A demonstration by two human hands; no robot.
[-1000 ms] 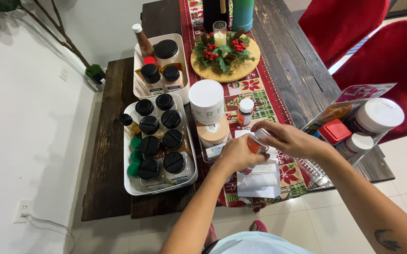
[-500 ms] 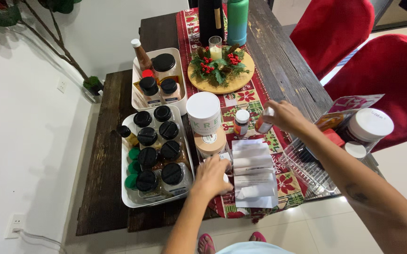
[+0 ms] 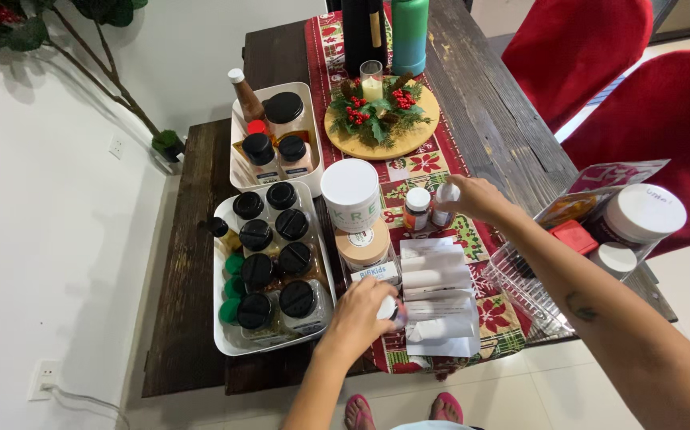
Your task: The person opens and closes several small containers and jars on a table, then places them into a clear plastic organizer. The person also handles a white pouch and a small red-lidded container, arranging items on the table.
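The right hand [image 3: 476,199] reaches out over the table, fingers wrapped around a small white plastic bottle [image 3: 444,199] held upright just beside a small white-capped amber pill bottle [image 3: 417,209]. The left hand [image 3: 358,312] closes over a small round white-and-red container [image 3: 394,310] at the near edge, pinning it against the red patterned table runner [image 3: 425,167]. Between both hands lies a stack of folded white paper sheets [image 3: 438,291]. Left of it, a white plastic tray [image 3: 221,334] keeps black-lidded spice jars [image 3: 275,255] upright and grouped.

Jars [image 3: 275,263] in tray [image 3: 225,342] (perhaps touching)
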